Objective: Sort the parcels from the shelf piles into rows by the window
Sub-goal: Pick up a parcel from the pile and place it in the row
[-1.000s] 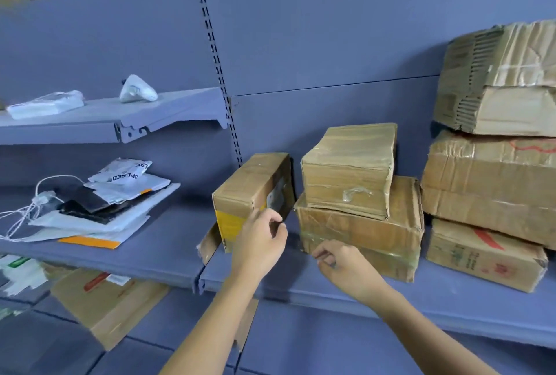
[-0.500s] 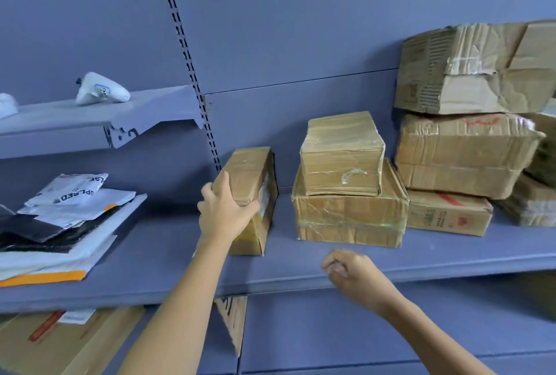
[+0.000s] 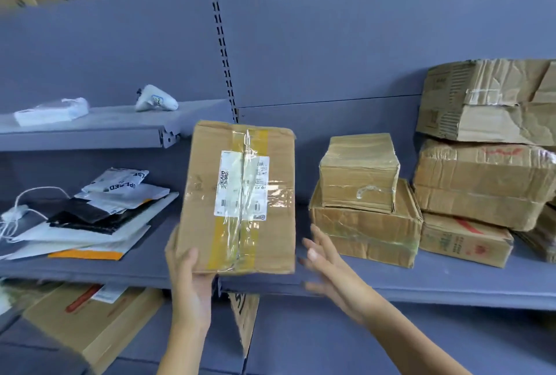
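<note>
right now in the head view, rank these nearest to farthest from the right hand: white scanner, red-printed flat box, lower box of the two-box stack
1. lower box of the two-box stack, just right of the right hand.
2. red-printed flat box, farther right on the same shelf.
3. white scanner, up left on the upper shelf.

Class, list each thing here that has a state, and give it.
Labelled box: taped shut, held up, label facing viewer.
Left hand: grips its lower left corner.
Right hand: open, beside the box.
Small box: taped, stacked on another.
Top box: crumpled, tape peeling.
Mailers: piled flat.
</note>
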`<state>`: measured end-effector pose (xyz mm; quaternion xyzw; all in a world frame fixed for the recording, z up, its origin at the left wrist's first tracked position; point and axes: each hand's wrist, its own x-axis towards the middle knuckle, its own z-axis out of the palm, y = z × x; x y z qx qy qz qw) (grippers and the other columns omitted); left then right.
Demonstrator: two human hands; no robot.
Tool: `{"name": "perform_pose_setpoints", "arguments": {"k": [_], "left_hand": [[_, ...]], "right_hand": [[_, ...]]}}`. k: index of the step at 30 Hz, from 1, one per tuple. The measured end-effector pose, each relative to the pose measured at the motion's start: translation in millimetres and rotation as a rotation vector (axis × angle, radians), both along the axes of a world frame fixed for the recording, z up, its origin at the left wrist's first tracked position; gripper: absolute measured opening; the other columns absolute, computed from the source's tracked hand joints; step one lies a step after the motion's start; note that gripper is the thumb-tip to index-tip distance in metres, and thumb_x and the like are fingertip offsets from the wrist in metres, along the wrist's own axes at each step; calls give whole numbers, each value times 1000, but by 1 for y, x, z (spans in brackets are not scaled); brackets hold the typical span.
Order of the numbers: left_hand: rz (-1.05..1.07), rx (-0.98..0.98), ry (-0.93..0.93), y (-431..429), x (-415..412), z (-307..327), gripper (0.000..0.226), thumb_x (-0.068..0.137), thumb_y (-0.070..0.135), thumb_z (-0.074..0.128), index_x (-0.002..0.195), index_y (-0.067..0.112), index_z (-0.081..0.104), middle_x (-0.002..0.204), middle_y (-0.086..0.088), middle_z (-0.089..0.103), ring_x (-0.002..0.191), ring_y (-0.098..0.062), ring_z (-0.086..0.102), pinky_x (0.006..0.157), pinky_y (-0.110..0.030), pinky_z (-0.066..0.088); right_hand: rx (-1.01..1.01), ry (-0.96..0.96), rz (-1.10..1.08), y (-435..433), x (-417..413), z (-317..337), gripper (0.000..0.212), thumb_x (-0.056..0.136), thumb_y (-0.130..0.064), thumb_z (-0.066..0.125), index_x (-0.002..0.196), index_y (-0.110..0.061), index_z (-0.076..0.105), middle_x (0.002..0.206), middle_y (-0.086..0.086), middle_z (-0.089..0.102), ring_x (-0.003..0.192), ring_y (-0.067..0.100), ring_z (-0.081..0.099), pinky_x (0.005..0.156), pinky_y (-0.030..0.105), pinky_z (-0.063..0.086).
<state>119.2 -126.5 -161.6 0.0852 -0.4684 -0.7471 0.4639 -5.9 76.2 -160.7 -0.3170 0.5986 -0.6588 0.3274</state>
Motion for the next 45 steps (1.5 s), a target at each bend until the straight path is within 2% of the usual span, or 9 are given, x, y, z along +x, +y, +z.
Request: {"name": "perform_pose_setpoints", "arguments": {"k": [4, 10, 15, 19, 24, 29, 34, 39, 45], "left_hand": [[-105, 30, -16, 32, 10, -8, 57, 77, 31, 54, 131, 14, 48, 115, -7, 63, 102, -25, 62, 80, -40, 52], [-134, -68, -142, 36, 27, -6, 100, 60, 56, 79, 138, 7, 40, 129, -17, 56, 116, -32, 56, 92, -46, 45], [-154, -243, -264, 29, 28, -1, 90, 59, 77, 67, 126, 19, 52, 130, 0, 59, 127, -22, 50, 102, -44, 38], [7, -305, -269, 8, 22, 20, 76, 62, 77, 60, 121, 31, 50, 133, 10, 51, 132, -16, 43, 112, -44, 32], [-152, -639, -374, 9, -1, 63, 82, 57, 73, 70, 127, 36, 46, 135, 14, 51, 127, -3, 48, 103, -27, 38], [-484, -1231, -871, 50, -39, 74, 87, 57, 72, 65, 135, 56, 30, 138, 44, 23, 130, 15, 23, 108, -22, 24], [-652, -1356, -1001, 71, -61, 67, 92, 66, 69, 66, 144, 42, 26, 136, 26, 34, 126, 1, 35, 101, -21, 33], [-610, -1198, -876, 68, -58, 62, 86, 60, 71, 66, 136, 45, 36, 136, 23, 42, 124, 2, 43, 104, -26, 39], [-549, -643, -525, 68, -48, 60, 55, 68, 47, 77, 117, 36, 54, 103, 22, 69, 93, 3, 66, 68, -9, 50]], "right_hand": [[-226, -43, 98, -6, 4, 9, 111, 64, -67, 75, 148, -50, 4, 152, -17, 33, 135, 7, 42, 106, 43, 43], [-182, 39, 127, 3, 3, 13, 107, 63, -56, 81, 146, -52, 14, 146, -13, 45, 129, 10, 50, 98, 35, 48], [-114, 166, -80, 39, -12, 41, 98, 58, -42, 75, 145, -44, 30, 147, -10, 38, 130, 14, 47, 108, 40, 40], [96, 438, -124, 87, -40, 85, 75, 51, -47, 76, 123, -44, 56, 133, -14, 52, 118, 4, 55, 95, 23, 45], [512, 697, 114, 109, -60, 113, 54, 57, -40, 79, 109, -45, 65, 124, -26, 57, 114, -8, 52, 99, 19, 39], [680, 768, 231, 108, -62, 122, 51, 60, -44, 77, 109, -48, 63, 126, -28, 54, 118, -5, 49, 104, 25, 37], [685, 779, 318, 109, -62, 130, 52, 62, -43, 77, 113, -47, 64, 123, -29, 59, 113, -13, 52, 101, 17, 38], [233, 623, 31, 131, -70, 129, 57, 79, -54, 62, 134, -44, 48, 137, -25, 52, 126, -5, 49, 101, 25, 42], [-359, 233, -366, 167, -71, 70, 114, 44, -74, 79, 143, -40, 35, 139, -13, 54, 122, 15, 57, 104, 51, 38]]}}
